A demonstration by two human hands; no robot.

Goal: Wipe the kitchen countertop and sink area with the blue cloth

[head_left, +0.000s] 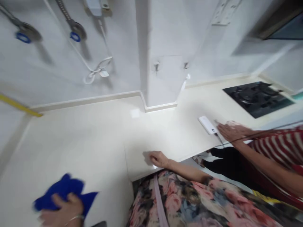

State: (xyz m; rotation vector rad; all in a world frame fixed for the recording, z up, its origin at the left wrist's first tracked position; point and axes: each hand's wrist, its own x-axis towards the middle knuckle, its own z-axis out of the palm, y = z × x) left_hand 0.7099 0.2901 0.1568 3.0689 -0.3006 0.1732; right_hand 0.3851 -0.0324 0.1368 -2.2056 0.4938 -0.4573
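My left hand [62, 212] is at the bottom left, blurred by motion, and grips a blue cloth [63, 190] that lies on the cream countertop [94, 138]. My right hand [158, 158] rests near the counter's front edge in the middle, with its fingers curled under and nothing visible in them. My flowered dress [189, 205] fills the bottom of the view.
Another person in a red striped sleeve [281, 146] reaches in from the right, their hand [230, 130] beside a white device [207, 125] with a cable. A black gas hob [257, 96] sits at the far right. A white wall pillar [163, 63], hoses and a cord are behind.
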